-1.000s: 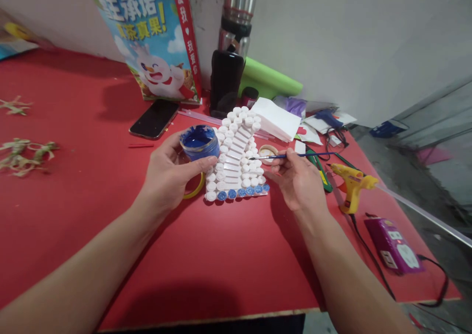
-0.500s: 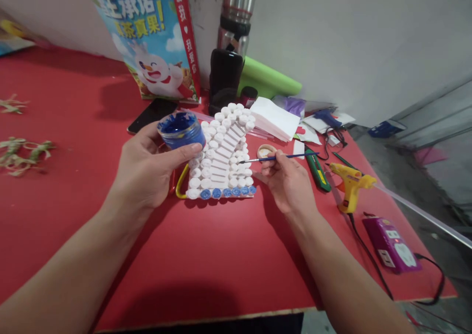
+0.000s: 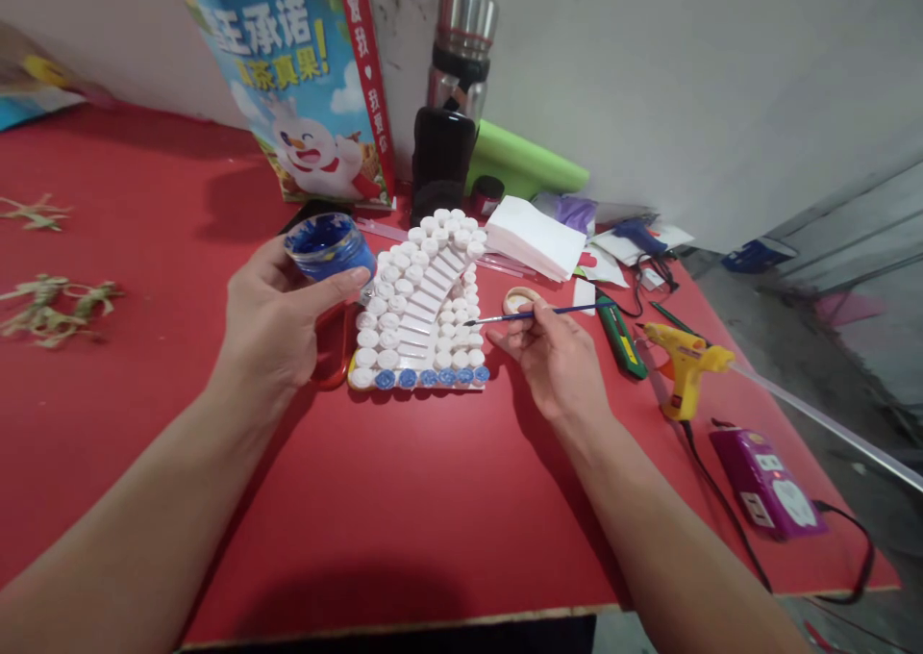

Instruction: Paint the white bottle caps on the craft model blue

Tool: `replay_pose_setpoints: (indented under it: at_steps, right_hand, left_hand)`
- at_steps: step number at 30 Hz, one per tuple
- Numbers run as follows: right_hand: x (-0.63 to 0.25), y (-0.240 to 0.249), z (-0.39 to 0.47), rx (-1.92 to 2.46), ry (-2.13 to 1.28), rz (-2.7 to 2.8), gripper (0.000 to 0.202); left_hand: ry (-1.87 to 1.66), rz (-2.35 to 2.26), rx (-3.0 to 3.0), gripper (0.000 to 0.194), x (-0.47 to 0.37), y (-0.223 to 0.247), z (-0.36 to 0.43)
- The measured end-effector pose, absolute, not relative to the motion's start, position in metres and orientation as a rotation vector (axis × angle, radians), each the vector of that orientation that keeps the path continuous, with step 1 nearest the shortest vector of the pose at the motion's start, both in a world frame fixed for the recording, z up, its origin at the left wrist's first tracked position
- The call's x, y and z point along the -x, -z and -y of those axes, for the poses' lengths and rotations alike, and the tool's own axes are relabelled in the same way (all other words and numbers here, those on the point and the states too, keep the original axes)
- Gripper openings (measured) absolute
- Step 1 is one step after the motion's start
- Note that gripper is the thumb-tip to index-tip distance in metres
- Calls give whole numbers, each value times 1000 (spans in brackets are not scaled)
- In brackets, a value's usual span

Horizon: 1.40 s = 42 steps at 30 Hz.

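Note:
My left hand (image 3: 278,313) is closed around a small jar of blue paint (image 3: 330,250), tilted so its open mouth shows. In my right hand (image 3: 559,361) a thin blue paintbrush (image 3: 515,315) is pinched, its tip pointing left over the right part of the white craft piece (image 3: 418,317). I cannot tell whether the tip touches it. That piece is made of rolled white discs around a curved stair-like strip. Several discs in its front row are blue; the leftmost there is white. Beside my right fingers lies a round jar lid (image 3: 519,300).
Right of my hand are a green utility knife (image 3: 621,339), a yellow glue gun (image 3: 685,361) and a purple power socket (image 3: 768,481) with cords. Behind stand a metal flask (image 3: 461,58), a black phone (image 3: 441,159), napkins (image 3: 537,236) and a printed bag (image 3: 310,106). Straw figures (image 3: 58,308) lie left.
My left hand and the paint jar have shifted slightly left. The craft piece has also moved a little left and turned slightly. The brush remains over its right side.

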State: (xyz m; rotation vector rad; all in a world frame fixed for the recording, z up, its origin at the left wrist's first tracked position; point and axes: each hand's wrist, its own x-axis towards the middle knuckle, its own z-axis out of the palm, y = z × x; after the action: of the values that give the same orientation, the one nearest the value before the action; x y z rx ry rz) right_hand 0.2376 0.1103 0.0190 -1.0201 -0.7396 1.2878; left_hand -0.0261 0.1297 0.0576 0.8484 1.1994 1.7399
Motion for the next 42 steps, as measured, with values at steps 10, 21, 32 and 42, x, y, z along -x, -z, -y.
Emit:
replay_pose_setpoints:
  at_steps: [10, 21, 32, 42]
  right_hand:
    - [-236, -20, -111, 1020, -1298, 704, 36]
    - [-241, -20, -114, 1041, -1275, 661, 31]
    - [-242, -24, -112, 1052, -1275, 644, 30]
    - [-242, -30, -110, 1076, -1229, 693, 33]
  left_hand:
    - [-1709, -1140, -826, 56, 26, -43, -138]
    - [-1665, -1003, -759, 53, 10, -43, -129]
    - [-1773, -992, -714, 52, 4, -38, -124]
    - [-1765, -1143, -993, 63, 10, -23, -126]
